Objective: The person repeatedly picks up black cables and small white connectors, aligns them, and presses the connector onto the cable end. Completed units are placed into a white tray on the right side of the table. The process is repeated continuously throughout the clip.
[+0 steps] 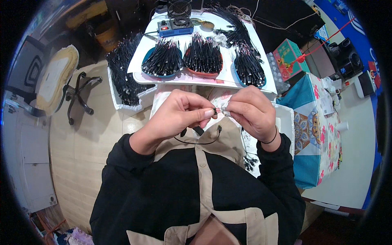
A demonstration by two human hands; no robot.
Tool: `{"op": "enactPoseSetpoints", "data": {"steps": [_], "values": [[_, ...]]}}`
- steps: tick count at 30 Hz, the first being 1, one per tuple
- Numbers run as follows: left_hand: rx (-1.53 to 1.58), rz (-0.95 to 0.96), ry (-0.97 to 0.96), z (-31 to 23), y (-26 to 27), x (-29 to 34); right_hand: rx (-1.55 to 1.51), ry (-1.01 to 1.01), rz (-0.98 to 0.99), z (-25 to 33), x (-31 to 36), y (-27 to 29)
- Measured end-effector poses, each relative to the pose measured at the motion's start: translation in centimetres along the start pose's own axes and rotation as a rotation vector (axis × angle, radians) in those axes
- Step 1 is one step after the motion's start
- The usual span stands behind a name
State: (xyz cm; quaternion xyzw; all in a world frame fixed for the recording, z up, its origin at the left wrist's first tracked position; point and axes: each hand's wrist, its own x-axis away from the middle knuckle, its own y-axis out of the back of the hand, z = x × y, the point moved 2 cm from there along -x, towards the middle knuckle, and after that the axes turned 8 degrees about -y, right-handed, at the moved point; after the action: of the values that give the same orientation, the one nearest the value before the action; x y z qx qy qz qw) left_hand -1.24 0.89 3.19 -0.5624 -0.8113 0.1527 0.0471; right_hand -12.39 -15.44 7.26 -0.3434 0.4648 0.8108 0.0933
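My left hand (179, 112) pinches the end of a thin black cable (196, 143) between thumb and fingertips, in front of my chest. Short red and light wires (220, 110) stick out between the two hands. At those wires the fingertips of my right hand (253, 112) are pressed together, with a small pale piece partly hidden in them. The rest of the cable loops down over my lap, and a small black connector (219, 128) shows at its bend. What the palms cover is hidden.
Ahead, a white table (136, 61) carries a blue tray (159, 76), a red tray (206, 74) and another blue tray (261, 81), all full of black cables. Behind them stands a blue device (175, 29). Foam boxes (122, 107) flank me; a swivel chair (79, 92) is left.
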Motion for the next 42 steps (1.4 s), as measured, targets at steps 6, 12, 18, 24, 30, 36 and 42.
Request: {"op": "enactPoseSetpoints", "data": {"steps": [6,12,18,24,30,36,42], "values": [[-0.423,-0.024,-0.292,0.0,-0.8,0.3,-0.156,-0.164,0.087,-0.7,0.7,-0.2],[-1.468,0.091,-0.947,0.5,-2.3,1.3,-1.587,-1.066,0.332,-2.0,3.5,-3.1],[-0.902,-0.044,-0.624,1.2,-0.7,0.9,-0.412,-0.599,0.071,-0.7,4.2,-1.9],[-0.565,-0.058,-0.378,1.6,-0.8,0.6,0.260,0.067,-0.117,0.2,2.9,-1.8],[-1.403,0.049,-1.030,2.3,-1.4,0.7,-0.008,-0.289,0.040,-1.2,3.7,-2.6],[-1.087,0.110,-0.745,2.7,0.1,0.3,-1.198,-1.056,0.293,-2.0,5.4,-4.1],[-0.264,0.161,-0.305,2.6,1.3,0.8,-0.272,-0.380,0.153,-0.2,2.8,-2.0]]}}
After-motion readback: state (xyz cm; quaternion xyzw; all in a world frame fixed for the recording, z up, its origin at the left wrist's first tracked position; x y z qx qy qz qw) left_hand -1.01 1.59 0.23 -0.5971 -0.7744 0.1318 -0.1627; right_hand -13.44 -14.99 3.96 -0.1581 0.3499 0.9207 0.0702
